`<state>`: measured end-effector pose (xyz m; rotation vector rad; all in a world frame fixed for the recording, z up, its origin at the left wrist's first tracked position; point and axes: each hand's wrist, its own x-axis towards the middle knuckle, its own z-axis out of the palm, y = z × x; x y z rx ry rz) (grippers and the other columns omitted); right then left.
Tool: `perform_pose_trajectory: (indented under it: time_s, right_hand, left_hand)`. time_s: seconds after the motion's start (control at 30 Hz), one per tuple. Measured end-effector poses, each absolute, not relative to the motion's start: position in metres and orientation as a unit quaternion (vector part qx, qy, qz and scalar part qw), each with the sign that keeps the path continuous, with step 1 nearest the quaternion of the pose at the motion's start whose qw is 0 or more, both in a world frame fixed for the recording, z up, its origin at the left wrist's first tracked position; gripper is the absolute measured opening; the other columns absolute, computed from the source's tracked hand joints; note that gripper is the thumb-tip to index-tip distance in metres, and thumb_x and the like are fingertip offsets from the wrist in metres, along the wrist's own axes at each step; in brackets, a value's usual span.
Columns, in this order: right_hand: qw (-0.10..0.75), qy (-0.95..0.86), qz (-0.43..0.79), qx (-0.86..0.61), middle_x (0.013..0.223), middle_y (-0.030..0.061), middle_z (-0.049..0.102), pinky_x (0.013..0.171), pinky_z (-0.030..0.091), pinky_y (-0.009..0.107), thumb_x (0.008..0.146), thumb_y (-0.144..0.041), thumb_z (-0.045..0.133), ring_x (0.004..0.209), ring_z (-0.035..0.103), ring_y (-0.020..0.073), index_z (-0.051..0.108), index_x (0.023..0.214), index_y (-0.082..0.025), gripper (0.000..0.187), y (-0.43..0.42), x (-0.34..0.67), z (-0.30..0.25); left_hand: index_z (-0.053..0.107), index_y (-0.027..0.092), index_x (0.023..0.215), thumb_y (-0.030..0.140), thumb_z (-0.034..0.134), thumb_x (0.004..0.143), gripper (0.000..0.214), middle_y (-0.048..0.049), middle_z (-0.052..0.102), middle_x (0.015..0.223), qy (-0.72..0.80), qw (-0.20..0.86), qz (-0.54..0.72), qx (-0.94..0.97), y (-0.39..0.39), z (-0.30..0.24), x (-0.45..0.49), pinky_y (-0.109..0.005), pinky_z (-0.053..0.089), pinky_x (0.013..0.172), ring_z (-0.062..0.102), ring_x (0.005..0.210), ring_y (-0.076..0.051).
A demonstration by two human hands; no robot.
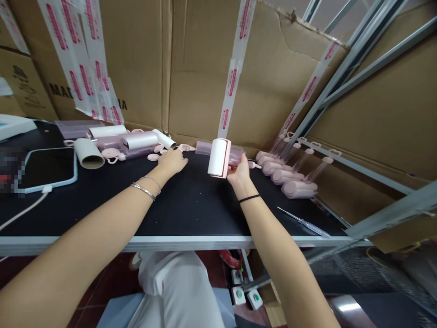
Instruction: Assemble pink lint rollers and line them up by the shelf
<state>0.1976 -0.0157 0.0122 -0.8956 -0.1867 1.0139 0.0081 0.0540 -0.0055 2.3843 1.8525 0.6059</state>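
My right hand point(240, 175) is closed round the side of a lint roller point(217, 158), whose white paper roll stands nearly upright with a pink edge. A translucent pink cover point(204, 147) lies behind it, partly hidden by the roll and my fingers. My left hand point(171, 161) is palm down at the back of the table, fingers bent, beside small pink parts point(185, 147); whatever its fingertips pinch is hidden. Left of that hand lie white rolls point(140, 141), a hollow roll point(88, 154) and pink loop caps point(111, 154).
Several pink lint rollers point(299, 188) with loop handles lie in a row at the right. A screwdriver point(305, 222) rests near the front edge. A phone point(48, 167) with a cable is at the left. Cardboard point(198, 91) walls the back; a metal frame point(375, 218) stands right.
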Motion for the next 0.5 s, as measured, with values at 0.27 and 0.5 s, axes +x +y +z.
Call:
perform_pose_trajectory:
  time_s: [0.27, 0.5]
  right_hand:
    - [0.852, 0.015, 0.358, -0.381, 0.061, -0.0079, 0.043, 0.04, 0.037, 0.011, 0.094, -0.045, 0.034, 0.045, 0.045, 0.0035, 0.035, 0.075, -0.021, 0.031, -0.019, 0.233, 0.026]
    - [0.855, -0.032, 0.341, -0.39, 0.062, -0.0074, 0.039, 0.042, 0.04, 0.011, 0.095, -0.049, 0.027, 0.047, 0.044, 0.004, 0.032, 0.075, -0.023, 0.033, -0.017, 0.241, 0.022]
  left_hand:
    - [0.061, 0.009, 0.111, 0.037, 0.047, 0.083, 0.042, -0.0235, 0.058, 0.117, 0.574, -0.068, 0.228, 0.784, 0.042, 0.002, 0.02, -0.052, 0.039, 0.093, 0.049, 0.114, -0.04]
    - [0.049, 0.001, 0.123, 0.022, 0.047, 0.083, 0.045, -0.0277, 0.055, 0.122, 0.489, -0.071, 0.229, 0.839, 0.068, 0.036, 0.075, -0.05, 0.037, 0.097, 0.046, 0.12, -0.038]
